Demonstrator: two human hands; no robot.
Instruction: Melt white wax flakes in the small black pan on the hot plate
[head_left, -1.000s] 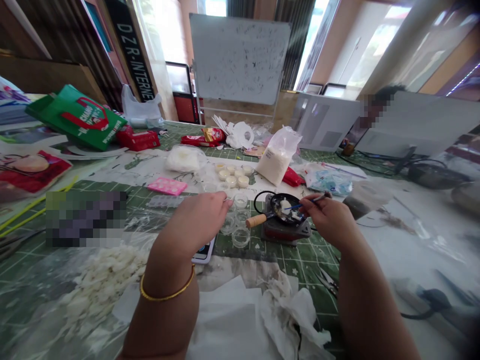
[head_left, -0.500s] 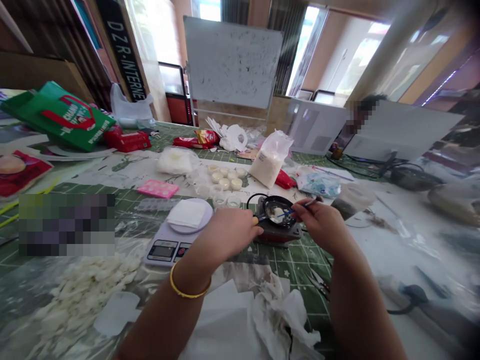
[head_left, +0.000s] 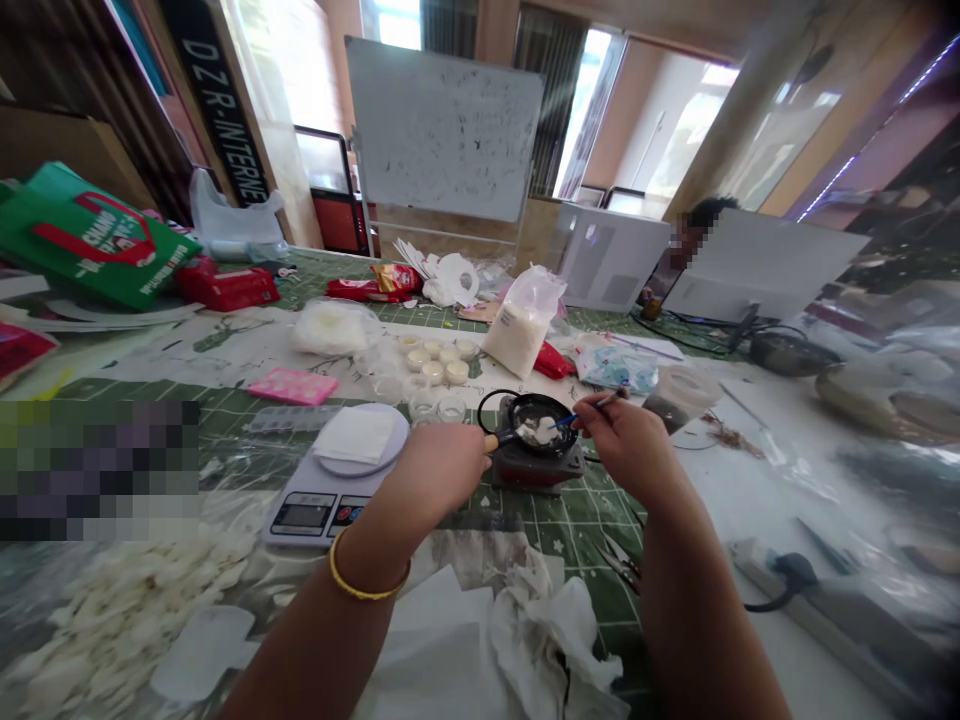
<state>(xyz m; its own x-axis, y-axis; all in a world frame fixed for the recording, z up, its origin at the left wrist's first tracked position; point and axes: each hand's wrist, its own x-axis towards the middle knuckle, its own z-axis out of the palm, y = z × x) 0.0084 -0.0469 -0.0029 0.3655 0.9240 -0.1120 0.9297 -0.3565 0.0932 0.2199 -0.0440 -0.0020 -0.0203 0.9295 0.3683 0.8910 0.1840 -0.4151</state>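
Observation:
A small black pan with white lumps in it sits on a little red burner on the green cutting mat. My left hand is closed round the pan's wooden handle. My right hand pinches a thin blue-tipped stick whose end reaches into the pan. A white kitchen scale with a white sheet on its plate stands just left of my left hand.
Small clear cups and filled cups stand behind the pan, with a bag of white granules. White flakes lie at the near left, crumpled tissue near me, scissors to the right. A person sits behind laptops.
My left hand moved from the clear cups to the pan's wooden handle and gripped it. The scale came into view as my head turned. My right hand kept the stick in the pan.

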